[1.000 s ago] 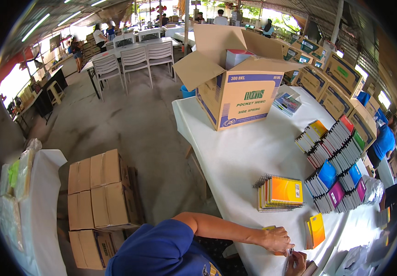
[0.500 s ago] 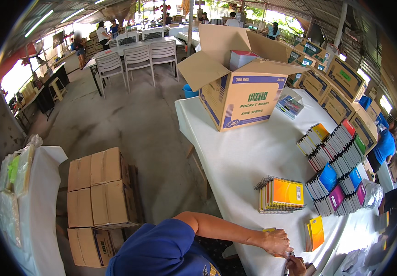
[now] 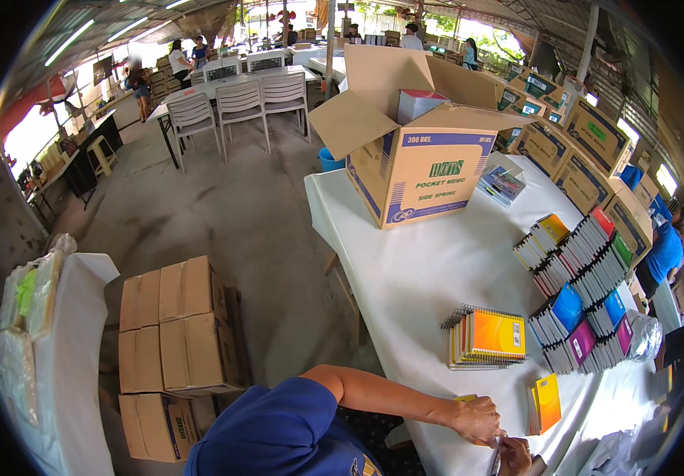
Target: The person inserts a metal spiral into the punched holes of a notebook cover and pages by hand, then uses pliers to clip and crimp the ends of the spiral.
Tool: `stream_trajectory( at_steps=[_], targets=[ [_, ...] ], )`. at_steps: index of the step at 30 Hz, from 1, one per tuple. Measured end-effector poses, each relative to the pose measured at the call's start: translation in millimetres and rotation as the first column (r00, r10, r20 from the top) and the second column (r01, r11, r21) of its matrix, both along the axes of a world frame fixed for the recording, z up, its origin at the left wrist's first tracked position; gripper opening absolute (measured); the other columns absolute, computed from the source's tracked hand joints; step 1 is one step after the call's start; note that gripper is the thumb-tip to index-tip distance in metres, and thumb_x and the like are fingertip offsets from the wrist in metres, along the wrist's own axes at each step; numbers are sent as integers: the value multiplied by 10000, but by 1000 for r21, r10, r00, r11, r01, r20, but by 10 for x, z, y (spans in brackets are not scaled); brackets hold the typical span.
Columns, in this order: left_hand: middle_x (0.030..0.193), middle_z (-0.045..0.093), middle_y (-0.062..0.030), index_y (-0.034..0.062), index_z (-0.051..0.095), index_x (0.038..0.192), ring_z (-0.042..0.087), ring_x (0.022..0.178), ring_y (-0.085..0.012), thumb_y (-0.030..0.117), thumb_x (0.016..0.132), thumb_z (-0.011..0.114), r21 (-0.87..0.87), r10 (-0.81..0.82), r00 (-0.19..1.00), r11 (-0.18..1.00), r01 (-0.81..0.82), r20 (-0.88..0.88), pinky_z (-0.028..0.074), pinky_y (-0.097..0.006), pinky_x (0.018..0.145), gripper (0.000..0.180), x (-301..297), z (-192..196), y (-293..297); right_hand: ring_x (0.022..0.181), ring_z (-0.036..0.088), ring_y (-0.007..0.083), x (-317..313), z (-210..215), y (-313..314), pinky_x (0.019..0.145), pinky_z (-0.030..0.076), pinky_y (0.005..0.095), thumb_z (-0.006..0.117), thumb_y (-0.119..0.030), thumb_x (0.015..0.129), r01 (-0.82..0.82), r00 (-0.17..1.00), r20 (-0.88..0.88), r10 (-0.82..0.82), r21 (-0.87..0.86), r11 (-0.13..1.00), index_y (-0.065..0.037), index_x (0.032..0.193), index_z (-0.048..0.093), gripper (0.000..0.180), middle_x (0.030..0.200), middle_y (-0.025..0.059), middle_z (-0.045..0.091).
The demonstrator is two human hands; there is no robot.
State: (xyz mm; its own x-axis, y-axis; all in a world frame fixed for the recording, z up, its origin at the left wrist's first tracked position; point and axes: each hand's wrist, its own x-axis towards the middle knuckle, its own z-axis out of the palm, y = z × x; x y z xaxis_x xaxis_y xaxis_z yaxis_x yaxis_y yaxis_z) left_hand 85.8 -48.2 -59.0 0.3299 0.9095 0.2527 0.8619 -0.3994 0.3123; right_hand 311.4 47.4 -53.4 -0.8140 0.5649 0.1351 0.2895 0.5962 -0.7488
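Observation:
My left hand [image 3: 477, 420] is closed, fingers curled down over the white-covered table [image 3: 405, 317]. A yellow edge [image 3: 465, 397] peeks out behind its wrist. My right hand [image 3: 514, 458], also closed, meets the left fingertips; a small greyish thing shows between the two hands, too hidden to name. Just right of them a small stack of yellow-orange notebooks [image 3: 546, 403] stands on the cloth. Farther off sits a taller stack of yellow spiral notebooks [image 3: 497, 333]. Rows of spiral notebooks with blue, purple, red and green covers [image 3: 568, 305] lie beyond, to the right.
An open cardboard box [image 3: 437, 178] with notebooks inside stands at the table's far end, beside a clear plastic case [image 3: 502, 184]. Stacked cartons [image 3: 191, 341] are on the floor at left. Clear plastic wrap [image 3: 645, 335] lies at right. Co-workers stand in the background.
My hands stay at nearly the same place, with the right hand's fingers shifted slightly against the left. The whole view has moved a little; the notebooks and box stay put.

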Motion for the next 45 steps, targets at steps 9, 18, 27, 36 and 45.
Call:
stream_trajectory(
  at_steps=[9, 18, 27, 36, 45],
  targets=[
    [680, 657, -83, 125, 622, 1033, 680, 661, -302, 483, 899, 580, -14, 16, 1000, 1000, -16, -17, 509, -442, 529, 385, -9, -19, 14, 885, 623, 188, -122, 45, -169, 793, 519, 287, 661, 68, 808, 144, 976, -141, -166, -153, 978, 6, 963, 663, 167, 960, 112, 628],
    [693, 668, -86, 122, 625, 998, 685, 667, -309, 476, 888, 600, -8, 17, 1000, 1000, -17, -6, 511, -446, 533, 372, 11, 29, -7, 871, 626, 171, -156, 193, -259, 801, 514, 272, 682, 66, 797, 90, 988, -136, -68, 161, 983, 1, 989, 657, 204, 1005, 106, 631],
    [662, 656, -99, 111, 620, 990, 679, 653, -321, 488, 890, 597, -25, 8, 1000, 1000, -8, 6, 516, -458, 543, 390, 5, 63, -17, 860, 627, 165, -251, 499, -446, 789, 514, 269, 687, 66, 800, 57, 998, -35, -47, 412, 909, 0, 997, 651, 211, 997, 105, 634],
    [726, 674, -73, 126, 620, 1011, 686, 684, -302, 469, 890, 591, -29, 7, 1000, 1000, -8, -15, 519, -440, 547, 365, 13, 19, 28, 779, 624, 149, -302, 377, -459, 719, 507, 289, 671, 22, 860, 101, 981, -192, -30, 372, 923, -14, 1016, 648, 162, 866, 110, 645],
    [725, 673, -76, 126, 619, 1026, 685, 683, -298, 486, 898, 574, -5, -3, 1000, 1000, 3, -13, 519, -440, 553, 384, -5, -4, 40, 773, 619, 150, -215, 231, -374, 717, 508, 288, 670, 32, 855, 86, 987, -145, -72, 91, 992, -14, 1010, 647, 163, 874, 109, 640]
  ],
)
